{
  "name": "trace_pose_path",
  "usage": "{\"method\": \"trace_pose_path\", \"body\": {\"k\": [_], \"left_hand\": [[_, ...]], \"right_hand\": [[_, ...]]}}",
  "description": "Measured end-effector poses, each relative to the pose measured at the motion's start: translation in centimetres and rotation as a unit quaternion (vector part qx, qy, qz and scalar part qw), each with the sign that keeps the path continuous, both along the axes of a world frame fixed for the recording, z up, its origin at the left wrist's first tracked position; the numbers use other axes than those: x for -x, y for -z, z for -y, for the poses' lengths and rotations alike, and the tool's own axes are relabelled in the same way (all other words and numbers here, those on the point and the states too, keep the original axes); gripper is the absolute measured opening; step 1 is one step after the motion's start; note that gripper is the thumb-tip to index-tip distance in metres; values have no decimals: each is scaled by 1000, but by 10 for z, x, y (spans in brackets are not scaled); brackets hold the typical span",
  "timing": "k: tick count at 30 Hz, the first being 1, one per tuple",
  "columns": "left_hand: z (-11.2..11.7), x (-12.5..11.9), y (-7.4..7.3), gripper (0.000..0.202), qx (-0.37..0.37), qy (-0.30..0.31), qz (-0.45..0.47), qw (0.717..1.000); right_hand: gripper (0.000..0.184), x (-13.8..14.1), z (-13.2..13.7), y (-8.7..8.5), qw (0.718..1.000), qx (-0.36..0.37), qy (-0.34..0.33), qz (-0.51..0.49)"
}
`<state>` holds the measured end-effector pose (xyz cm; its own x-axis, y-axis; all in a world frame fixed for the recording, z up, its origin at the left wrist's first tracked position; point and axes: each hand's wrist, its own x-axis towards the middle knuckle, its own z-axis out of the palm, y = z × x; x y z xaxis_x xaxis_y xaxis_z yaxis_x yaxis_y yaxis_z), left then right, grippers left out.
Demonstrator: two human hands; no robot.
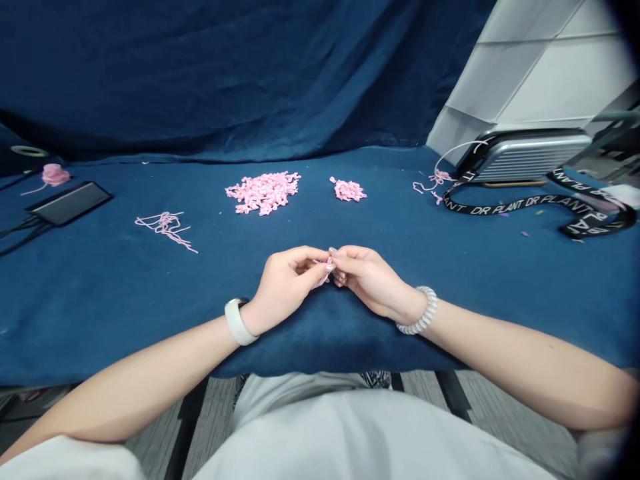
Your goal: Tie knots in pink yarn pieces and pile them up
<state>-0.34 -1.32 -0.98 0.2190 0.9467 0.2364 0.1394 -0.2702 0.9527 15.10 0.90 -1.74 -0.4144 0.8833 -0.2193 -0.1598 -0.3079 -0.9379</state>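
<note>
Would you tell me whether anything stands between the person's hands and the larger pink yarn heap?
Nothing visible does: only the blue cloth lies between the larger heap of pink yarn pieces and the left hand and right hand pinching a pink yarn strand.

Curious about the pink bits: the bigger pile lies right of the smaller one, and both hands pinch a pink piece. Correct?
No: the head view shows the bigger yarn pile left of the smaller pile. The left hand and right hand do pinch a pink piece.

You faced a table draped in navy cloth (500, 300), a matching backdrop (200, 73) hanging at twelve o'clock, a white panelled wall (545, 73) at one o'clock, and gray floor (500, 407) at six.
</note>
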Motion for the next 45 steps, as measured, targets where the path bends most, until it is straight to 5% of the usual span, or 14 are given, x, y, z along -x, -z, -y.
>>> {"method": "trace_pose_path", "body": {"k": [14,22,29,37,45], "left_hand": [[4,-1,-5,17,15,-10,11,1000],[-3,-2,-2,19,113,-2,73,991],[-10,-2,-2,17,244,-63,166,953],[-18,7,-2,3,317,-62,342,882],[-18,11,-6,13,319,-66,359,874]], "right_hand": [[46,-1,2,-3,1000,-10,-4,19],[43,-2,0,-1,999,-20,18,33],[46,-4,-10,2,996,-48,62,53],[46,-15,-25,4,988,-64,123,67],[43,-21,-31,0,982,-44,130,130]]}}
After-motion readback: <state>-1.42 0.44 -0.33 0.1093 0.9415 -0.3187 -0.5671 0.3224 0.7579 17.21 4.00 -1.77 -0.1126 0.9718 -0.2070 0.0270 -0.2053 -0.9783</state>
